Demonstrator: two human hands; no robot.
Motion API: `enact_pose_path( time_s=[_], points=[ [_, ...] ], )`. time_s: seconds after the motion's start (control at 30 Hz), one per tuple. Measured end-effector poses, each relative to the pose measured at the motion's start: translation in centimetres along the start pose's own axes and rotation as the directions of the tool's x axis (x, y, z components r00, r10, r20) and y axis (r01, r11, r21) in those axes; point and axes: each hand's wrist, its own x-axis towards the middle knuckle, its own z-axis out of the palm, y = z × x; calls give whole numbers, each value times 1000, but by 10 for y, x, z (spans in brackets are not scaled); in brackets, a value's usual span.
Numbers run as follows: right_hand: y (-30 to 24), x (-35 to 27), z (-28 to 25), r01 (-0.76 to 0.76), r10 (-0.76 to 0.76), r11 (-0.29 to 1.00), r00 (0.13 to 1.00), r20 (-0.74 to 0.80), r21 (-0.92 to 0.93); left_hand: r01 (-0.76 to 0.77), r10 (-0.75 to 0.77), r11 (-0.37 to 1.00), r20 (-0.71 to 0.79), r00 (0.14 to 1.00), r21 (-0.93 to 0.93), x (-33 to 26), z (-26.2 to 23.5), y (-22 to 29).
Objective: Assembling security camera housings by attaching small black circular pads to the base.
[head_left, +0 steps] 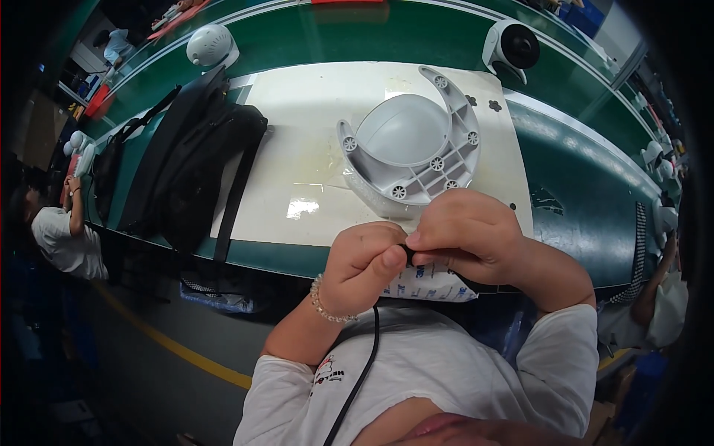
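"Black piece (408, 254), small and dark; where is it, exactly?"

"Just right of the frame's centre, lower half, between the two hands; it is mostly covered by fingers, so its shape is hard to tell."

"And the grip on each side?"

"Narrow on both; the left grip (357, 269) pinches the piece between thumb and bent forefinger, and the right grip (474, 232) closes its thumb and fingers on it from the other side; a beaded bracelet (327, 302) circles the left wrist."

"What lies below them?"

"White sheet (439, 285) with blue print, under the right hand; a black cable (364, 364) runs down the shirt (whether it joins the piece, I cannot tell)."

"Above the hands?"

"Grey crescent-shaped part (462, 165), ribbed, with round spoked feet facing up, curving around a smooth grey dome (401, 130); both are on a pale mat (290, 134), spread over the green surface (580, 186); two flower-shaped dark pieces (494, 105) show near the mat's upper right."

"Further out?"

"Black bag (204, 156) at left; a white rounded device (213, 46) at upper left; a white device with a black face (513, 46) at upper right; another person (65, 241) at the left edge."
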Motion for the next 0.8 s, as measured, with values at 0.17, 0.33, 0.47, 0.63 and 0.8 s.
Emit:
enact_pose_path(
  time_s=[0.17,0.33,0.47,0.63,0.8],
  points=[
    [1,-3,7,-7,13,998,996,-89,62,66,-67,994,-10,998,-92,0,1,2],
    [0,-2,3,16,-16,1000,998,-59,5,67,-70,994,-40,997,-81,-1,2,4],
    [0,4,-14,-36,10,988,984,-178,-148,88,-74,988,-110,991,125,-1,-4,6],
    [19,12,-30,-284,217,923,942,-258,-261,-162,258,875,-158,953,455,8,-4,1],
    [15,13,-26,-432,416,868,902,-118,-246,-146,239,857,-132,962,494,9,-8,-8]
  ],
)
